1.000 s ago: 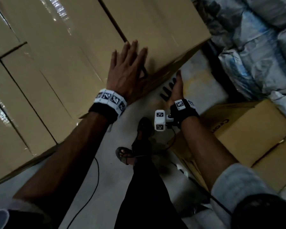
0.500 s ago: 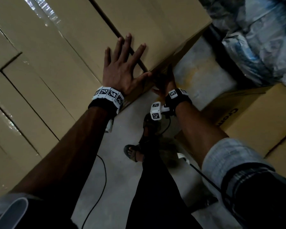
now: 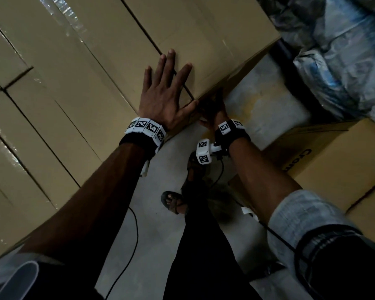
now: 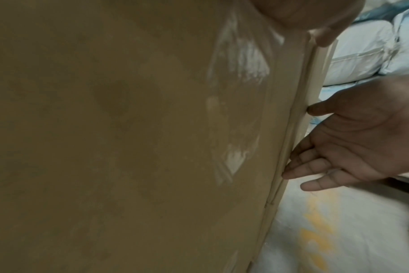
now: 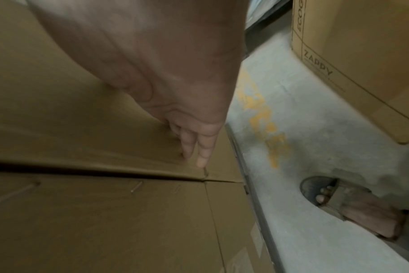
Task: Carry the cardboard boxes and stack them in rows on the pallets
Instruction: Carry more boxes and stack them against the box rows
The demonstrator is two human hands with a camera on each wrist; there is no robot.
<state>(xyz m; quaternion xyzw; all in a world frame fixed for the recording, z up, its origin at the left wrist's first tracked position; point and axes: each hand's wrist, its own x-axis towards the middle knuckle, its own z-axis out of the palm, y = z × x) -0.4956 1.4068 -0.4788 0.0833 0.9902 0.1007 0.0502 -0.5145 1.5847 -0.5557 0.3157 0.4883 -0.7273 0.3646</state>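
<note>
Cardboard box [image 3: 204, 40], plain brown, top row of a tight stack of like boxes [image 3: 52, 126]; its top face lies under our left hand [image 3: 162, 94], which presses flat with fingers spread and the thumb reaching toward the near edge. Shiny tape [image 4: 240, 61] runs across the top face near the corner in the left wrist view.

Our right hand [image 3: 214, 111] sits at that same near edge, palm against the side face, fingers [image 5: 203, 149] straight and pointing down to the seam with the box below [image 5: 105, 221]; it curls round nothing that we can see. In the left wrist view that hand [image 4: 353, 140] shows open-palmed with fingertips touching the box's edge.

Open room: a strip of grey concrete floor [image 3: 268, 100] with a worn yellow mark [image 5: 261, 118] runs between the stack and a printed carton [image 3: 333, 161] on our right. Our sandalled foot [image 3: 171, 200] stands in that strip, and a black cable [image 3: 132, 234] trails over it.

Beyond the box's far corner: plastic-wrapped sacks [image 3: 344, 50], piled. All cartons shown are closed; we cannot tell their contents.
</note>
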